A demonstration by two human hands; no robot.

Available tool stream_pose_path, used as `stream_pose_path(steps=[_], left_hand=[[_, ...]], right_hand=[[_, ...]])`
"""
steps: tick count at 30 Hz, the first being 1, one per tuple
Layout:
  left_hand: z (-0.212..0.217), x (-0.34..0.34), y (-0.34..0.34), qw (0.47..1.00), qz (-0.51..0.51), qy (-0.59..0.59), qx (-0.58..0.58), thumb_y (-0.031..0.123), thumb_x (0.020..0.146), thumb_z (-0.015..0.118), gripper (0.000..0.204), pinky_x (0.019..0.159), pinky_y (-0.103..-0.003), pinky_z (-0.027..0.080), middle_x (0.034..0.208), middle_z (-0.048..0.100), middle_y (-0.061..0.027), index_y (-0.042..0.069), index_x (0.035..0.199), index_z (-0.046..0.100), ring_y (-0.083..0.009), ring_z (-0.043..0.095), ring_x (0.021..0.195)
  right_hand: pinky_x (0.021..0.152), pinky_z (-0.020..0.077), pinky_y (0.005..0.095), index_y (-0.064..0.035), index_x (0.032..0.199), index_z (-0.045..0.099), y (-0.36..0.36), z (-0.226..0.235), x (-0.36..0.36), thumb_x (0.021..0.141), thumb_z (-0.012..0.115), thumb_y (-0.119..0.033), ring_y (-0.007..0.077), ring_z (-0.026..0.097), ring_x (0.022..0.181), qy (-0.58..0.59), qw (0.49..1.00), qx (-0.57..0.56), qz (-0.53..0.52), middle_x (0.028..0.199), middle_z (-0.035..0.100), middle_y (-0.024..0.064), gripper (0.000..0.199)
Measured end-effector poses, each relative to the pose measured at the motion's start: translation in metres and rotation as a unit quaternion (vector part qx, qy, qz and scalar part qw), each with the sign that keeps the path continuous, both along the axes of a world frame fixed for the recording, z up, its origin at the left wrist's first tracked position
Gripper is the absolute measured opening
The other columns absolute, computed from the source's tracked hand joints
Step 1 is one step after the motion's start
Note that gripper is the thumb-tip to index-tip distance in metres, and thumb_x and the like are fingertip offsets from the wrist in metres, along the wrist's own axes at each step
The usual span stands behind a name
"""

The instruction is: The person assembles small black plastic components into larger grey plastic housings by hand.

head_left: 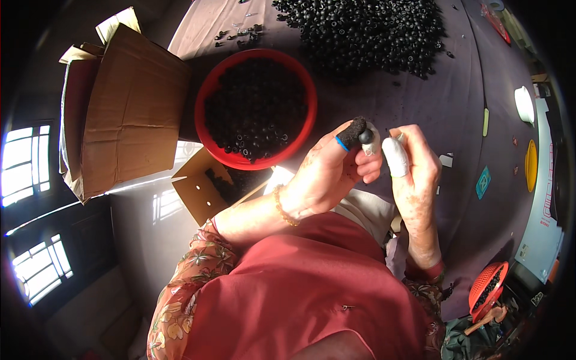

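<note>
Steadying one black piece [366,137] to the right of the red basin [311,108]

Left of the basin stands a large cardboard box [138,114], and a small brown box [201,192] sits at the basin's lower left. Below and to the right of the basin, the left hand [327,174] makes a narrow pinch: its thumb, in a dark cover [357,128] with a blue edge, and a finger in a white wrap [374,144] hold the round piece at their tips. A light, even squeeze on its sides should suit best; pressing off-centre could let it roll or pop out. Above and to the right of the basin spreads a pile of black pieces [366,36]. Farther right of the basin, the right hand [417,165] is partly curled, its white-covered thumb [396,157] near the bent forefinger; I cannot tell whether it grips anything. Small, level movements, close to the left hand's tips, would keep control better than wide ones.
</note>
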State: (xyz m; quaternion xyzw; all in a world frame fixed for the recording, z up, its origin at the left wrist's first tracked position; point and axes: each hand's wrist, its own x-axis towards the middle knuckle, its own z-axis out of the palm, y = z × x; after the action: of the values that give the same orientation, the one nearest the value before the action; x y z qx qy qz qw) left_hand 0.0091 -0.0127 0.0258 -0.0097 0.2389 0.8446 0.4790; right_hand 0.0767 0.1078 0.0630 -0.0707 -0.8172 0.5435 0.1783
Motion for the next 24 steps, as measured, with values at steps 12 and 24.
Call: stream_pose_path(steps=[12,24], left_hand=[[-0.005,0.002,-0.002,0.998,0.011,0.059,-0.002,0.027,0.096,0.044,0.023,0.064,-0.024,0.038,0.073,0.043,0.0016,0.006,0.090,0.052,-0.0100,0.042,0.068],[-0.024,-0.011,-0.035,0.862,0.042,0.395,-0.315,0.020,0.094,0.042,0.024,0.066,-0.026,0.041,0.080,0.052,-0.0040,-0.001,0.099,0.053,-0.0120,0.048,0.074]], right_hand=[[0.046,0.0438,0.0272,-0.0024,0.084,0.052,-0.004,-0.008,-0.005,0.082,0.066,-0.008,0.0137,0.058,0.054,-0.068,0.995,0.071,-0.023,0.063,0.056,0.0068,0.015],[0.050,0.0364,0.0255,-0.0015,0.077,0.051,-0.011,-0.037,-0.025,0.087,0.063,-0.020,0.0060,0.038,0.057,-0.116,0.992,0.028,-0.044,0.058,0.043,0.0000,0.025]])
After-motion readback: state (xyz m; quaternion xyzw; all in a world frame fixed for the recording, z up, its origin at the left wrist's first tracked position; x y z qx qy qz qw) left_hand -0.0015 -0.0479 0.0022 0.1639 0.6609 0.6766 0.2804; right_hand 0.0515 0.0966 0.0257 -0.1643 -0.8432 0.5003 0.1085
